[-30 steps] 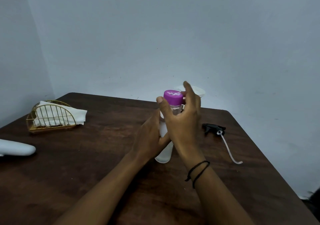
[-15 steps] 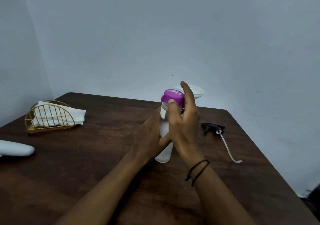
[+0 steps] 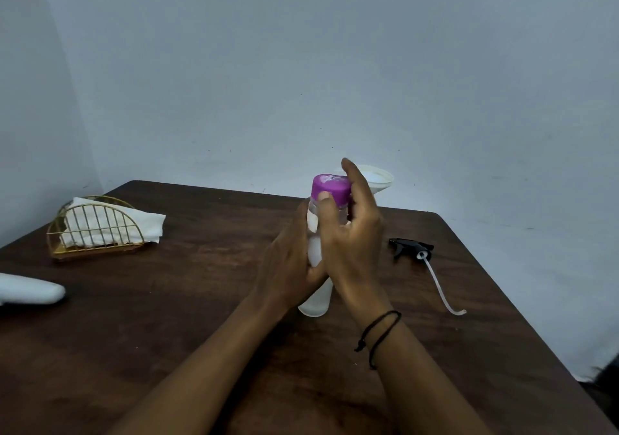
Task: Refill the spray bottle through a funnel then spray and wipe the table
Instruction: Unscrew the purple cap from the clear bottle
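A clear bottle (image 3: pixel 315 250) with a purple cap (image 3: pixel 330 187) stands upright at the middle of the dark wooden table (image 3: pixel 201 300). My left hand (image 3: pixel 289 267) wraps its body from the left. My right hand (image 3: pixel 351 240) grips the purple cap with thumb and fingers, index finger raised. Behind the bottle a white funnel (image 3: pixel 376 178) shows its rim; whatever it rests in is hidden by my hands. The black spray head (image 3: pixel 410 246) with its white dip tube (image 3: pixel 442 290) lies on the table to the right.
A gold wire holder (image 3: pixel 97 230) with white cloths (image 3: pixel 150 225) sits at the far left. A white rounded object (image 3: pixel 30 290) lies at the left edge. Walls close in behind and to the left; the table's right edge runs diagonally.
My right hand has turned around the purple cap, the thumb sliding across its front. The cap now looks slightly tilted. The left hand and the bottle stay in place.
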Tool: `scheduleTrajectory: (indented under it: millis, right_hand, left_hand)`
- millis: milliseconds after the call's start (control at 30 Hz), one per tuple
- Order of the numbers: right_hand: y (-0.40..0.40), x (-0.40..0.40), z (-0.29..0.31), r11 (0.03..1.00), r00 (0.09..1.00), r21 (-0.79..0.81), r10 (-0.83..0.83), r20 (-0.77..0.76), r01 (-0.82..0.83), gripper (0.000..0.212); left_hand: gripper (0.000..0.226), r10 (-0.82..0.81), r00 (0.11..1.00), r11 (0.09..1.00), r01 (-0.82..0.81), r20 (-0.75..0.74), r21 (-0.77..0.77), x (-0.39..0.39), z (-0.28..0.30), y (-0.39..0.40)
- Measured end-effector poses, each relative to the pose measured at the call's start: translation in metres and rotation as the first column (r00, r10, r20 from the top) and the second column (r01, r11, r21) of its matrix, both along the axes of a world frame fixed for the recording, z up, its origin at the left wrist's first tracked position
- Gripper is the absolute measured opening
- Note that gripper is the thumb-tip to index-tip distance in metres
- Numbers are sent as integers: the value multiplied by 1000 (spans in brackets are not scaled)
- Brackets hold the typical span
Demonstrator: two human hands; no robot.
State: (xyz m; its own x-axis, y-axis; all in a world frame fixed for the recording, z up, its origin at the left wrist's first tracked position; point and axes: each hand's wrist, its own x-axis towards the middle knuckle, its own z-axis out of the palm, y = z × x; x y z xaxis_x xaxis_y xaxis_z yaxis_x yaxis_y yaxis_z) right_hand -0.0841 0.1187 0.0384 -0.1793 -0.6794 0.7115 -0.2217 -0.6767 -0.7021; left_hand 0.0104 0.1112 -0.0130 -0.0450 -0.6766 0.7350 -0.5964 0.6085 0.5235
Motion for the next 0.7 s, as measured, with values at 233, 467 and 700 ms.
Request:
scheduleTrajectory:
  millis: [233, 467, 700]
  right_hand:
    - [-4, -4, 2, 994, 998, 95, 59, -1, -58, 58]
    - [-2, -9, 5, 978, 991, 162, 133, -17, -129, 59]
    - [-2, -7, 5, 999, 999, 28, -39, 8, 39, 56]
  left_hand:
    - [77, -17, 1000, 1000, 17, -23, -20, 0, 2, 2]
    - [75, -5, 999, 1000, 5, -54, 3, 1, 1, 0]
    - [86, 26, 999, 994, -22, -38, 108, -5, -8, 4]
